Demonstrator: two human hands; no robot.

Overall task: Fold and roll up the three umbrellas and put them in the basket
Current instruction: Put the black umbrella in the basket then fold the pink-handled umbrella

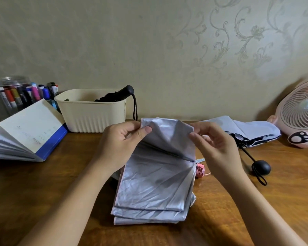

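Observation:
A silver-lined umbrella lies collapsed on the wooden table in front of me, its panels stacked flat and a pink handle poking out at the right. My left hand pinches the top left corner of one raised panel. My right hand pinches that panel's right edge. A black umbrella sits in the cream basket at the back, its strap hanging over the rim. A third umbrella, pale outside and dark inside, lies unrolled at the right with its black handle toward me.
An open blue-covered book stands at the left, with a jar of markers behind it. A pink desk fan stands at the right edge. A wallpapered wall closes the table's far side.

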